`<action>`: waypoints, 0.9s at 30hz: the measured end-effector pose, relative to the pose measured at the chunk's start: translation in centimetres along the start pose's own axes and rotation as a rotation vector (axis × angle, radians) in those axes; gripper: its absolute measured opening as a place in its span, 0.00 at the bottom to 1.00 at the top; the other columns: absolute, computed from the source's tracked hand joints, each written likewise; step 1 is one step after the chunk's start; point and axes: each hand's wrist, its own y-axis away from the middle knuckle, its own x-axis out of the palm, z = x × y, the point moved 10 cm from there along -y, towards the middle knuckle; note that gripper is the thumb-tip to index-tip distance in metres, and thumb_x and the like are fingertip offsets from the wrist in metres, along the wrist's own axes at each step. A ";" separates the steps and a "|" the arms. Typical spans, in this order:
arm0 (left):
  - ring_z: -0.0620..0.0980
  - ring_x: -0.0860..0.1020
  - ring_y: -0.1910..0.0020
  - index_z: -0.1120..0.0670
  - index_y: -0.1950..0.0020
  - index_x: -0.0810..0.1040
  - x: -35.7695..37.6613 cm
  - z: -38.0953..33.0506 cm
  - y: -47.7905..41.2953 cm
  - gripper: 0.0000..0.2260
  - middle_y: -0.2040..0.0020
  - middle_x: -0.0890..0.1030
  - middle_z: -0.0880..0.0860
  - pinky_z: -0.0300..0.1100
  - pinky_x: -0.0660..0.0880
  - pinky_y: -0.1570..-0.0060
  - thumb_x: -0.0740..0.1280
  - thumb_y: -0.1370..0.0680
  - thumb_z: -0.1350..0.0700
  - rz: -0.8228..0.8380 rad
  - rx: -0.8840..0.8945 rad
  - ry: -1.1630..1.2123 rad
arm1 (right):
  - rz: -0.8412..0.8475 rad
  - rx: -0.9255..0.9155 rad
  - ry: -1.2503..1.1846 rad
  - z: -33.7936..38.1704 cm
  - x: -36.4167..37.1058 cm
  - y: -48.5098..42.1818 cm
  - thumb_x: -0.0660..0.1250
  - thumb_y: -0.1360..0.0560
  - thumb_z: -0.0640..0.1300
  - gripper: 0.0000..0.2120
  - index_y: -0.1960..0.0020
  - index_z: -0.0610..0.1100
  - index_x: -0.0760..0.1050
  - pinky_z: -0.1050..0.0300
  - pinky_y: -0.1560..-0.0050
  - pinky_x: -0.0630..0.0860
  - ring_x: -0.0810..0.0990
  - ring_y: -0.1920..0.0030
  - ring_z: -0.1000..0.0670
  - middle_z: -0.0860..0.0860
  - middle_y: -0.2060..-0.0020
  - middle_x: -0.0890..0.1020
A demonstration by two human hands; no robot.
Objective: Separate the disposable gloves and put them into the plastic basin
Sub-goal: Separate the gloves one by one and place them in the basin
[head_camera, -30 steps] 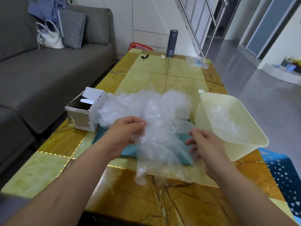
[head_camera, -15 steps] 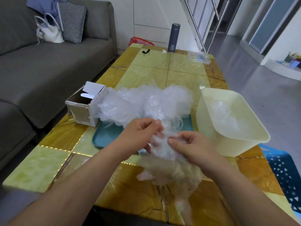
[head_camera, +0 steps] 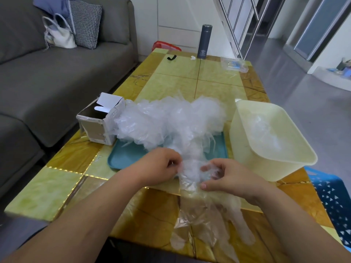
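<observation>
Separating step in hand. The left hand [head_camera: 159, 166] and right hand [head_camera: 230, 179] met at the near edge of the teal tray [head_camera: 125, 158]. Both had their fingers curled, pinching the top of a held clump [head_camera: 190, 177] of clear gloves, whose finger ends hung toward 6 o'clock over the table [head_camera: 57, 190]. The glove pile [head_camera: 171, 122] lay on the tray at 12 o'clock from the hands. The plastic basin [head_camera: 247, 149] stood at 2 o'clock, some film already inside. By this showing most of the task lay ahead. The next move called for peeling one layer free, then carrying it toward 2 o'clock over the basin rim. The number of gloves in the clump could not be told, the film being clear and overlapped; the left fingertips were hidden behind the hand; a carton [head_camera: 98, 126] at the pile's 9 o'clock hid its contents
</observation>
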 end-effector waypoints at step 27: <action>0.49 0.73 0.70 0.54 0.51 0.83 -1.3 -4.9 2.5 0.03 0.56 0.85 0.59 0.40 0.70 0.65 0.72 0.23 0.61 0.238 -0.086 1.215 | -0.264 -0.038 -0.544 -1.0 -2.0 -0.9 0.69 0.21 0.39 0.04 0.50 0.40 0.83 0.53 0.67 0.73 0.79 0.66 0.43 0.44 0.63 0.84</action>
